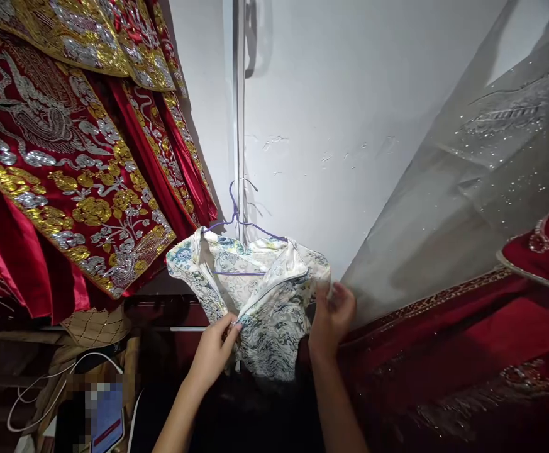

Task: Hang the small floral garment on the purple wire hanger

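A white short-sleeved floral dress (274, 327) with blue and yellow patterning hangs by its shoulders on a thin purple hanger (234, 220). Its front is parted at the neck, showing the inner back and the hanger's lower bar; I cannot make out its lower end in the dark. Thumb and fingers of my left hand (215, 345) pinch the edge at the bottom of the front opening. My right hand (331, 321) is beside the sleeve on the right, somewhat blurred, with thumb and fingers apart; whether it touches the cloth is unclear.
Red garments (66, 157) with gold and silver embroidery hang at left. On the right are a glittering pale veil-like cloth (444, 182) and beaded red fabric (514, 327). A white wall (326, 94) stands behind. At lower left lie a lit phone (108, 415) and a white cable (43, 380).
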`<state>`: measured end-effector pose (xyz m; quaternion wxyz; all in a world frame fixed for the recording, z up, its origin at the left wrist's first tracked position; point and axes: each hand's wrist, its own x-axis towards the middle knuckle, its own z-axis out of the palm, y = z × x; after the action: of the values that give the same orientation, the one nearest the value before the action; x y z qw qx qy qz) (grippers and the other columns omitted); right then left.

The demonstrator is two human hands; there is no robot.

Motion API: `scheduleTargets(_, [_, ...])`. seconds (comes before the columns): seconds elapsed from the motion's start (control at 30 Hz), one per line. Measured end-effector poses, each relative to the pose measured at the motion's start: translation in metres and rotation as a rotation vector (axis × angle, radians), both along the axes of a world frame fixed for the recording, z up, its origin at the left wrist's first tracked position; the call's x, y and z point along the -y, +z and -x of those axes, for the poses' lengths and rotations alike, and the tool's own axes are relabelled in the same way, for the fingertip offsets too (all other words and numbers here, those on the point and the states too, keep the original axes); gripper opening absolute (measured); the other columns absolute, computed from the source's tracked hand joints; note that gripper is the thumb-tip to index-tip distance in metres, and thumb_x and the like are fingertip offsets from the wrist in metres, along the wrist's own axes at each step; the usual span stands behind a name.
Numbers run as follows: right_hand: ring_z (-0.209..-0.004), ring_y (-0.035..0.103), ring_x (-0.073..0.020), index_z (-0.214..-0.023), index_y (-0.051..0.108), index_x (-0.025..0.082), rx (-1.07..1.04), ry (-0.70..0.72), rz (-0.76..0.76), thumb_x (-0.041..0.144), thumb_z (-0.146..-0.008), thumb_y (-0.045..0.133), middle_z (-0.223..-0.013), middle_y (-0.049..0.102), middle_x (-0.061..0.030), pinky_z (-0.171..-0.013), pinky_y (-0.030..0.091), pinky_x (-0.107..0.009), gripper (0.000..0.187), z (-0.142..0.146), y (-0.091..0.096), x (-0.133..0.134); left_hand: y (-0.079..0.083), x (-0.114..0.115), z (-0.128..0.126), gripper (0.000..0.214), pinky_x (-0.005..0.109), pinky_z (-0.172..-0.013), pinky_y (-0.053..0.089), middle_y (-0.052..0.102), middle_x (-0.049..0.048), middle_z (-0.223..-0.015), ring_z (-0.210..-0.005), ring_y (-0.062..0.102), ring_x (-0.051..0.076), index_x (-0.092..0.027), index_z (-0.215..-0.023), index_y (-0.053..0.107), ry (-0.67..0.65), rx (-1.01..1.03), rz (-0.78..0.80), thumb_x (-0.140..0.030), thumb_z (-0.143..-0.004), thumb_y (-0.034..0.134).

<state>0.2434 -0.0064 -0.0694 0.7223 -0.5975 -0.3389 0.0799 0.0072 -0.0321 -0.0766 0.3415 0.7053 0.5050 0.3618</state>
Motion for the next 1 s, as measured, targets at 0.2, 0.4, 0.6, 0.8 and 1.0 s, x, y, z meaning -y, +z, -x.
scheduleTargets(0.2, [-0.080, 0.063, -0.0261, -0.099, 0.060, 0.025, 0.032, 0.697, 0.290, 0.044, -0.080, 0.066, -0.087, 0.066, -0.0045, -0.075, 0.052, -0.042, 0.028, 0.069, -0.078, 0.039, -0.003, 0.005, -0.009, 0.027, 0.029, -0.067, 0.049, 0.066, 0.0032, -0.076, -0.070, 0.063, 0.019, -0.019, -0.101, 0.066, -0.077, 0.320, 0.121, -0.042, -0.096, 0.053])
scheduleTargets(0.4, [-0.061, 0.052, -0.0148, -0.080, 0.057, 0.019, -0.010, 0.841, 0.228, 0.041, -0.087, 0.057, -0.064, 0.056, 0.0006, -0.058, 0.042, -0.025, 0.023, 0.098, -0.062, 0.025, 0.006, 0.013, -0.033, 0.052, 0.026, -0.052, 0.049, 0.071, 0.0004, -0.075, -0.046, 0.060, 0.013, -0.022, -0.128, 0.047, 0.031, 0.713, 0.236, -0.041, -0.086, 0.069])
scheduleTargets(0.6, [-0.052, 0.039, -0.0117, -0.070, 0.049, 0.021, 0.102, 0.767, 0.235, 0.040, -0.088, 0.057, -0.055, 0.042, 0.0051, -0.051, 0.029, -0.024, 0.027, 0.101, -0.070, 0.020, 0.060, -0.021, -0.043, 0.046, 0.021, -0.040, 0.041, 0.070, -0.0039, -0.067, -0.038, 0.056, 0.012, -0.026, -0.108, 0.039, 0.181, 0.969, -0.010, -0.030, -0.081, 0.076])
scheduleTargets(0.8, [-0.048, 0.031, -0.0102, -0.069, 0.045, 0.022, 0.125, 0.782, 0.263, 0.040, -0.089, 0.056, -0.054, 0.031, 0.0080, -0.050, 0.022, -0.025, 0.028, 0.091, -0.071, 0.010, 0.154, -0.063, -0.045, 0.047, 0.014, -0.042, 0.042, 0.056, -0.0100, -0.053, -0.063, 0.074, 0.020, -0.025, -0.105, 0.042, 0.028, 1.009, -0.309, -0.021, -0.077, 0.079])
scheduleTargets(1.0, [-0.049, 0.038, -0.0125, -0.074, 0.055, 0.022, 0.182, 0.925, 0.316, 0.035, -0.086, 0.062, -0.053, 0.040, 0.0059, -0.050, 0.029, -0.027, 0.019, 0.075, -0.042, 0.013, 0.162, -0.058, -0.039, 0.040, 0.015, -0.040, 0.041, 0.066, -0.0044, -0.071, -0.044, 0.065, 0.011, -0.024, -0.108, 0.042, -0.103, 0.821, -0.283, -0.027, -0.084, 0.073])
